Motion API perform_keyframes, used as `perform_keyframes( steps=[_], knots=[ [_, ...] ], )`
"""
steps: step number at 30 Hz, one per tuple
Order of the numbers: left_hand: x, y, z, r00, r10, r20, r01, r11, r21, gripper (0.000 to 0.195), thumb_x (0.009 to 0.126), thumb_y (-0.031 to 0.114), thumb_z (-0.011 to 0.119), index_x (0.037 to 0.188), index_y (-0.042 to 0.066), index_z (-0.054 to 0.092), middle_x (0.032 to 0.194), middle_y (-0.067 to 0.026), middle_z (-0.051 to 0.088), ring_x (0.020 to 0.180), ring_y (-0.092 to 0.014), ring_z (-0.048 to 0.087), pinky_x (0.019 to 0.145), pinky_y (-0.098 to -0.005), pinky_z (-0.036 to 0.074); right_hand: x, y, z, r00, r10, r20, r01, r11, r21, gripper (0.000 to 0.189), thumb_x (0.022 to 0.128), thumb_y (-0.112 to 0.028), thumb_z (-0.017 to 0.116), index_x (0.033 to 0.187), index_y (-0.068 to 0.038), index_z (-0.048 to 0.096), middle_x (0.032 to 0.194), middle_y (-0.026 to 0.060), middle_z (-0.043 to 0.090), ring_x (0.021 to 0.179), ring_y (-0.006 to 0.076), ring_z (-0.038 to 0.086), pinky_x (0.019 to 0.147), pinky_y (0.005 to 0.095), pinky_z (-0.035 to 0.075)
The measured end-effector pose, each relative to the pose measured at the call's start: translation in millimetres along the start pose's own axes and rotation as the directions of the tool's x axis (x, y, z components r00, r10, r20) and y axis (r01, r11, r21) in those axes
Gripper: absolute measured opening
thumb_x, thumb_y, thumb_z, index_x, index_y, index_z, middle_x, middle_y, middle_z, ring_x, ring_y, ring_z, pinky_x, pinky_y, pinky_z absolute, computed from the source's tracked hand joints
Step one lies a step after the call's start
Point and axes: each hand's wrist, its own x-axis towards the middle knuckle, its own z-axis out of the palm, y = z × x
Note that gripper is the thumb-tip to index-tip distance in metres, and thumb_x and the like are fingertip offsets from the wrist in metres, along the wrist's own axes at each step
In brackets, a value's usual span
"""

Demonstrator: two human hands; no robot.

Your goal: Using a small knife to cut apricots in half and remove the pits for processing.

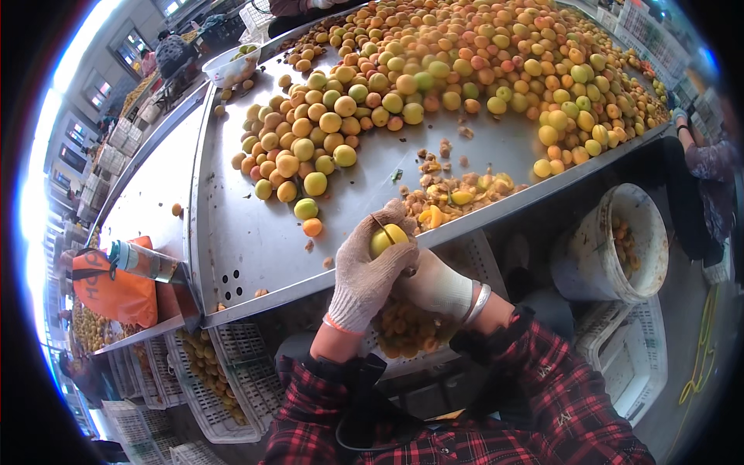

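Note:
My left hand (372, 261), in a knitted glove, grips a yellow-green apricot (387, 239) above the near edge of the metal table (261, 256). A thin dark blade or wire lies across the fruit. Close beside it, my right hand (436, 285), also gloved, has its fingers curled; most of them are hidden, and what they hold cannot be made out. A heap of apricot pits and scraps (459, 197) lies just beyond the hands. Whole apricots (308, 139) are piled farther back. Under my hands, a white crate (401, 366) holds apricot pieces (412, 331).
A white bucket (622, 244) with fruit pieces stands at right, by stacked crates (628, 360). An orange bag (122, 290) and a bottle (145, 261) rest at left. Crates of fruit (215, 378) stand below the table. A co-worker (712, 174) is at far right.

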Motion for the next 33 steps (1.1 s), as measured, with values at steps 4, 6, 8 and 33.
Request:
perform_keyframes(
  steps=[4,6,8,33],
  knots=[
    [-4,11,-4,0.995,0.032,0.092,-0.032,0.999,-0.001,0.041,0.077,-0.003,0.062,0.118,-0.004,0.056,0.108,-0.0112,0.064,0.094,-0.015,0.062,0.084,-0.0277,0.052,-3,-16,2,0.995,-0.094,0.016,0.086,0.957,0.277,0.039,0.085,-0.016,0.064,0.121,-0.006,0.053,0.079,0.0044,0.065,0.072,0.0158,0.063,0.067,0.0312,0.052],
    [-7,15,-6,0.990,0.035,0.134,-0.023,0.996,-0.088,0.040,0.076,-0.002,0.064,0.115,-0.003,0.057,0.108,-0.0108,0.063,0.094,-0.015,0.062,0.085,-0.0282,0.051,-10,-31,-9,0.918,0.256,0.302,-0.348,0.886,0.306,0.049,0.086,-0.015,0.066,0.128,-0.001,0.045,0.117,0.0078,0.058,0.109,0.0156,0.055,0.092,0.0313,0.047],
    [-7,17,-8,0.978,0.074,0.196,-0.044,0.987,-0.154,0.043,0.076,-0.005,0.060,0.118,-0.003,0.056,0.115,-0.0130,0.062,0.097,-0.018,0.062,0.087,-0.0294,0.051,-9,-28,-7,0.942,0.190,0.276,-0.274,0.911,0.307,0.051,0.086,-0.017,0.067,0.129,-0.002,0.044,0.116,0.0073,0.057,0.108,0.0147,0.055,0.092,0.0307,0.047],
    [4,-7,-9,0.745,0.629,0.222,-0.589,0.465,0.661,0.037,0.093,0.011,0.050,0.125,-0.008,0.052,0.127,-0.0240,0.056,0.119,-0.035,0.055,0.101,-0.0386,0.041,15,-12,-7,0.988,0.029,-0.150,0.036,0.910,0.413,0.036,0.096,-0.030,0.055,0.098,0.005,0.063,0.086,0.0083,0.067,0.080,0.0129,0.062,0.072,0.0275,0.050]
  ],
)
